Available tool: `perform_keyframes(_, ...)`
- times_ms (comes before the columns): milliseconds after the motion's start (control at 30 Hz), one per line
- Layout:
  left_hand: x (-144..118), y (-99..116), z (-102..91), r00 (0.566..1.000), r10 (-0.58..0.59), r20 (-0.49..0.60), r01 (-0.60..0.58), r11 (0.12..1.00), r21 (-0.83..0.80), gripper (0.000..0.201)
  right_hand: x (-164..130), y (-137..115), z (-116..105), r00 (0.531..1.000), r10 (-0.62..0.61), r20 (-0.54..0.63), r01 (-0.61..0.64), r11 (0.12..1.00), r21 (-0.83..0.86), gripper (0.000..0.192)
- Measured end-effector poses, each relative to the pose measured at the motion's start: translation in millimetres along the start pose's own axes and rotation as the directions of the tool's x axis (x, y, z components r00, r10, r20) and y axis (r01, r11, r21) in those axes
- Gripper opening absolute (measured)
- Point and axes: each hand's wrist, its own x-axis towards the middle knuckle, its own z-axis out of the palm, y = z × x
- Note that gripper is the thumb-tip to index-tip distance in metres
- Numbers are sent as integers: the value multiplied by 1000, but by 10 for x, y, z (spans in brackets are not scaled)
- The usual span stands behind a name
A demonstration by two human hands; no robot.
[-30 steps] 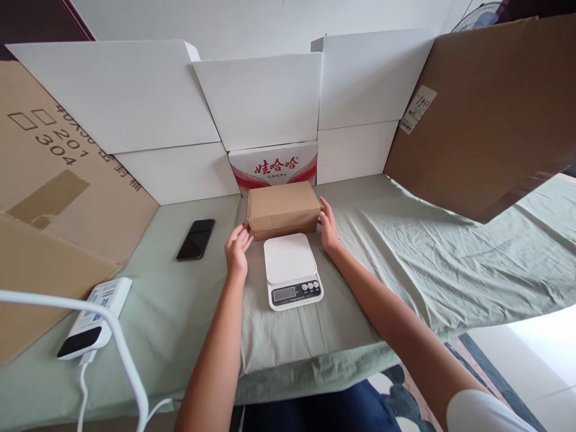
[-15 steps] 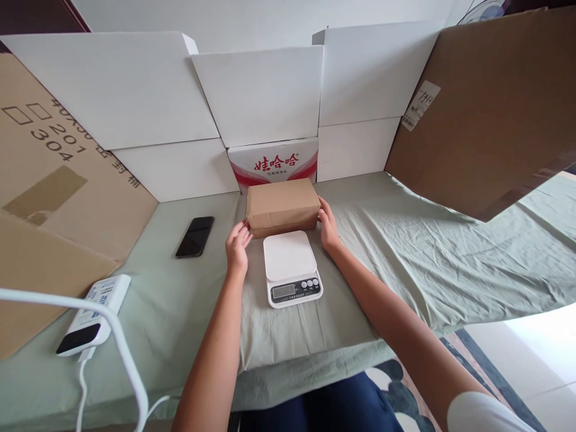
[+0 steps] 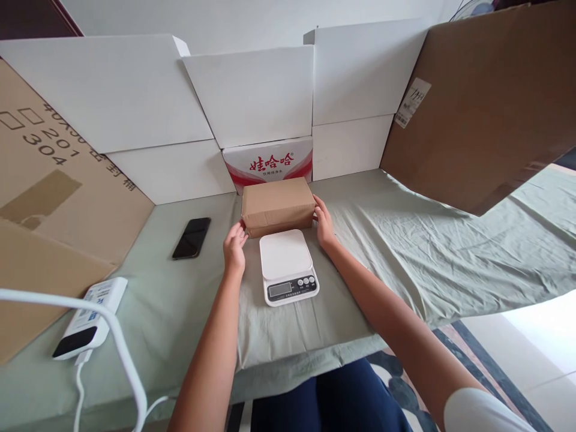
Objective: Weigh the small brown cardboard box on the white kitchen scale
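Observation:
A small brown cardboard box [image 3: 278, 204] stands behind the kitchen scale on the green cloth. My left hand [image 3: 234, 245] grips its near left corner, fingertips against the side. On the opposite end, my right hand [image 3: 323, 223] has its fingers curled against the box's right side. Between my forearms lies the white kitchen scale [image 3: 286, 258], its plate bare and its display and buttons facing me. The fingertips behind the box's sides are partly hidden.
A black phone [image 3: 191, 238] lies left of my left hand. Farther left are a white power bank [image 3: 90, 318] and a white cable [image 3: 121, 342]. White boxes [image 3: 265, 96] line the back, with large cardboard boxes [image 3: 477, 102] at the sides. The green cloth [image 3: 387, 240] is wrinkled on the right.
The whole view has shifted slightly. My hands stay on the two ends of the cardboard box, and the box and scale keep their places relative to each other.

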Motion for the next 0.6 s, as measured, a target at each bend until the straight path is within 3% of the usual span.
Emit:
perform_keyframes(367, -28, -12, 0, 999, -29, 44, 29, 1000, -4, 58, 13, 18, -4, 1000, 14, 23, -14, 999, -40, 69)
perform_keyframes(600, -60, 12, 8, 996, -25, 84, 27, 999, -18, 57, -7, 23, 1, 991, -89, 99, 95, 994, -59, 83)
